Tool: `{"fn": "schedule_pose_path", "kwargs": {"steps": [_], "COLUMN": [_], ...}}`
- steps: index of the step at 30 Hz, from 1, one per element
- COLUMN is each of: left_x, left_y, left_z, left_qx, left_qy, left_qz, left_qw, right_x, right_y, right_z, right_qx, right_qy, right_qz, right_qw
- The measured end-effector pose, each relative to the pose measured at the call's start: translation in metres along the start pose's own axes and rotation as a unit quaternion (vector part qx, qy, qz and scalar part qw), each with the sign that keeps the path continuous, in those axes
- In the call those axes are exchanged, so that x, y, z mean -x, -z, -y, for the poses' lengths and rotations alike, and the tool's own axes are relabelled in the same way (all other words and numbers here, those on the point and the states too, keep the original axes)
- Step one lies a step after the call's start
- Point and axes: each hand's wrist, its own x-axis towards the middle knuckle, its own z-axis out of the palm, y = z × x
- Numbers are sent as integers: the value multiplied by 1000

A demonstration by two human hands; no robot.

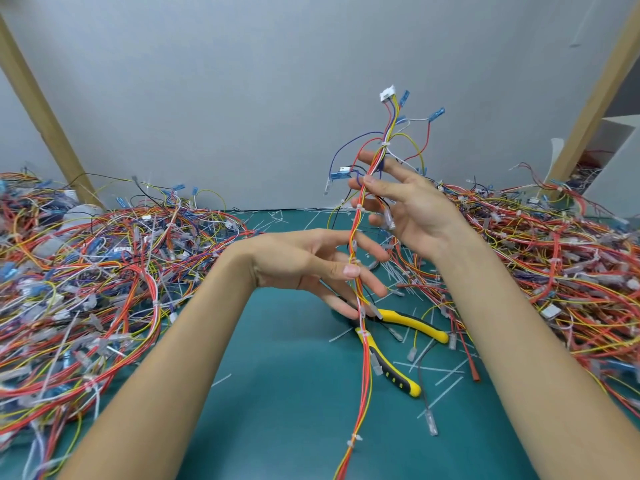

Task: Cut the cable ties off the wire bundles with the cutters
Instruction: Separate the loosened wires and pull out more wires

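A long wire bundle of red, orange and yellow wires stands nearly upright in front of me, with white cable ties along it and a white connector on top. My right hand pinches the bundle high up between thumb and fingers. Lower down, my left hand pinches it between thumb and forefinger, the other fingers spread. The yellow-and-black cutters lie on the green mat beneath my hands, untouched, partly crossed by the hanging wires.
Large heaps of tangled wire bundles fill the left and right sides of the mat. Cut tie scraps lie scattered near the cutters. Wooden posts rise at both sides before a grey wall.
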Motion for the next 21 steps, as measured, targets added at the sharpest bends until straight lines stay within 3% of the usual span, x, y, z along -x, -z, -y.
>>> {"fn": "schedule_pose_path", "kwargs": {"steps": [13, 21], "left_x": [2, 9], "left_y": [3, 7], "left_z": [-4, -5], "left_qx": [0, -44], "left_qy": [4, 72], "left_qz": [23, 45], "left_qw": [1000, 995], "right_x": [-1, -3], "right_y": [2, 7], "right_z": [1, 6], "right_qx": [-13, -32], "right_qy": [-3, 9], "right_qz": [-12, -39], "right_qw": [1000, 999]}}
